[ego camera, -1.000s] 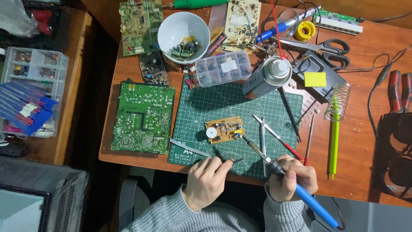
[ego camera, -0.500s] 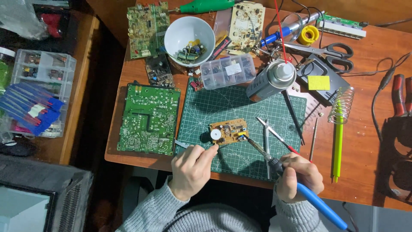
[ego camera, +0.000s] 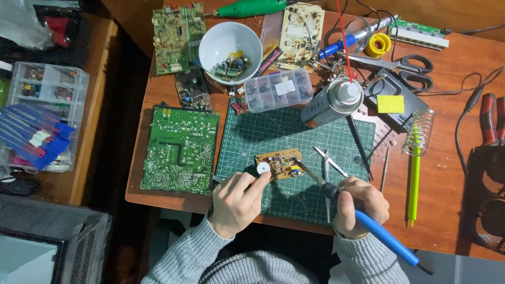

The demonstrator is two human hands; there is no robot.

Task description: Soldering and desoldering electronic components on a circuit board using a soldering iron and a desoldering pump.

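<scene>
Fingers of my left hand (ego camera: 238,202) pinch the near-left edge of the small circuit board (ego camera: 279,164) on the green cutting mat (ego camera: 273,134), steadying it while my right hand (ego camera: 361,204) grips the blue-handled soldering iron (ego camera: 368,223), tip angled at its right end.

White label (ego camera: 284,87), clear compartment box (ego camera: 263,95)

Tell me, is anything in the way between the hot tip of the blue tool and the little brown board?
Nothing visible is in the way. The right hand holds the blue soldering iron, and its tip reaches the small brown circuit board at the right edge. The tweezers lie just beside that path. The left hand steadies the board.
</scene>
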